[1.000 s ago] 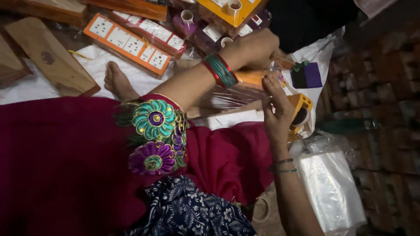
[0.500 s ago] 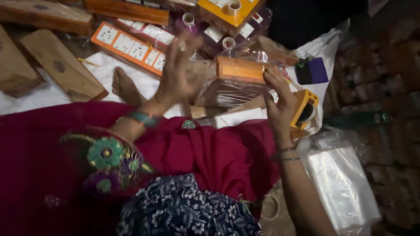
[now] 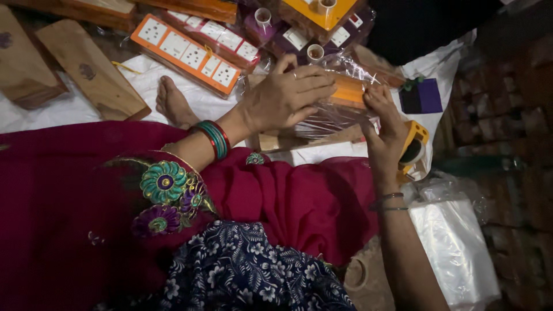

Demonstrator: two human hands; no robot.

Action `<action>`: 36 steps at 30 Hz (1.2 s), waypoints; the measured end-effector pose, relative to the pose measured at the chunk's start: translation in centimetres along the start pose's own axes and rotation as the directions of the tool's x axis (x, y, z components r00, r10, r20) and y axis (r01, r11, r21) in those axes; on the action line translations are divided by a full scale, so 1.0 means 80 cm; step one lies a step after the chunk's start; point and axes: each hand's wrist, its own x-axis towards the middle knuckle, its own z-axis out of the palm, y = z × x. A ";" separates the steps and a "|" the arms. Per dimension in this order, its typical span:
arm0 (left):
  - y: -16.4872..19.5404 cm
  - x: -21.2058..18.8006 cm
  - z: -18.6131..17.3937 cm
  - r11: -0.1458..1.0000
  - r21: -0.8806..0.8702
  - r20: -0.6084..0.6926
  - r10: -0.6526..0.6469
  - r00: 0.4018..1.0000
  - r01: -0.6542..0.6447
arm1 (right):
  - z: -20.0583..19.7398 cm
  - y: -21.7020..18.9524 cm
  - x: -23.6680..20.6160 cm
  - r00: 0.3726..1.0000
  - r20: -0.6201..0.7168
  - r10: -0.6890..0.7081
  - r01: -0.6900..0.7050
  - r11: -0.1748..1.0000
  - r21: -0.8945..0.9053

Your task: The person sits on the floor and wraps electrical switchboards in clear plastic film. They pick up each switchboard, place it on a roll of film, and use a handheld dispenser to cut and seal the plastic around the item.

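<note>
Here the left hand (image 3: 285, 98) lies flat, pressing clear plastic wrap over the orange rectangular switch board (image 3: 348, 92), while the right hand (image 3: 383, 118) pinches the wrap at the board's near end. Just outside that pinch sits a yellow tape dispenser (image 3: 415, 147). The slick film could slip and bunch; beyond the fingers, stacked orange boards (image 3: 190, 52) crowd the room.
</note>
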 end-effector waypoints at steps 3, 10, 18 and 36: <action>0.004 0.012 -0.002 0.999 -0.032 -0.020 -0.041 0.999 0.040 | -0.009 -0.002 0.006 1.000 0.011 0.006 -0.005 1.000 -0.021; -0.019 0.040 0.015 0.833 -0.417 0.142 -0.334 0.932 0.363 | -0.031 -0.003 0.046 0.982 0.090 0.167 -0.169 0.986 0.006; -0.030 0.041 0.045 0.741 -0.436 0.051 -0.547 0.836 0.511 | -0.018 0.012 0.079 0.888 0.098 0.448 -0.438 0.764 0.473; -0.056 0.021 0.088 0.024 -0.718 0.551 -0.593 0.588 0.696 | -0.024 0.060 0.074 0.769 0.297 0.567 -0.578 0.416 0.702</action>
